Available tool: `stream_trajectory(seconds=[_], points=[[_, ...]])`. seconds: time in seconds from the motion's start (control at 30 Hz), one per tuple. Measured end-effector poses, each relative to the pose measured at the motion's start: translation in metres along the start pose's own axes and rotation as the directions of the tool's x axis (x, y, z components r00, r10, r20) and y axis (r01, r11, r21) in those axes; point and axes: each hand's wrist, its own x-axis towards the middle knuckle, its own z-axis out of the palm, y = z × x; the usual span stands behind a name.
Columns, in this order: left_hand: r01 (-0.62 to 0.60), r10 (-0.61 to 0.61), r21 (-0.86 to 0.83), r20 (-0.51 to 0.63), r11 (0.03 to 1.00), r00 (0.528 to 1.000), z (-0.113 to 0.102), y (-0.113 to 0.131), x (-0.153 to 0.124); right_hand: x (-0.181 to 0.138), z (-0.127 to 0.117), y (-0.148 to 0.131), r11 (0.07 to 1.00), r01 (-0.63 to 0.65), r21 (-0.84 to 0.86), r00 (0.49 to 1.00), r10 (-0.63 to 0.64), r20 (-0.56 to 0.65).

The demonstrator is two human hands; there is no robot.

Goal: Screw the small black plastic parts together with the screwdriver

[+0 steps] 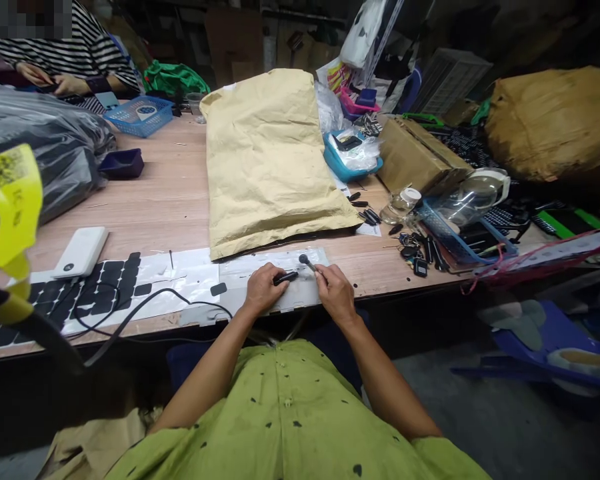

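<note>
My left hand point(263, 288) is closed on a small black oblong part point(285, 277) at the near edge of the wooden table point(165, 200). My right hand point(334, 288) pinches a thin tool with a round black tip point(306, 261) that points up and to the left. Both hands rest over a white backing sheet point(270, 267). The two hands are close together, almost touching at the part.
A big tan paper sack point(265, 160) lies just beyond my hands. White sheets with black adhesive pads point(107, 283), a white power bank point(80, 251) and a black cable point(145, 310) lie left. Small black parts point(367, 215), baskets and boxes crowd the right. Another person point(65, 60) sits far left.
</note>
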Motion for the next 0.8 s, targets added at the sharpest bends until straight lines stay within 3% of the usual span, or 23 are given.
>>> stream_trajectory(seconds=[0.17,0.3,0.4,0.5,0.6,0.7,0.8], points=[[0.003,-0.003,0.011,0.019,1.000,1.000,0.002,-0.002,0.000,0.018,0.005,0.035,0.966,-0.090,-0.243,0.994,0.071,-0.085],[-0.030,0.028,0.024,0.054,0.999,0.998,-0.002,-0.006,0.001,0.017,0.013,0.040,0.951,-0.102,-0.290,0.986,0.058,-0.155],[-0.121,0.119,0.026,0.078,0.992,0.990,-0.006,-0.005,-0.004,0.015,0.018,0.038,0.952,-0.100,-0.291,0.983,0.049,-0.175],[-0.279,0.281,-0.032,0.141,0.960,0.949,-0.007,0.001,-0.027,0.015,0.021,0.037,0.952,-0.102,-0.288,0.982,0.050,-0.183],[-0.356,0.385,-0.151,0.294,0.922,0.875,-0.003,0.008,-0.063,0.015,0.022,0.037,0.950,-0.115,-0.291,0.980,0.061,-0.190],[-0.210,0.308,-0.249,0.472,0.945,0.826,0.005,0.006,-0.089,0.015,0.022,0.037,0.951,-0.122,-0.283,0.981,0.072,-0.180],[0.085,0.021,-0.155,0.581,0.984,0.814,0.015,-0.009,-0.096,0.015,0.022,0.037,0.952,-0.131,-0.275,0.982,0.086,-0.169]])
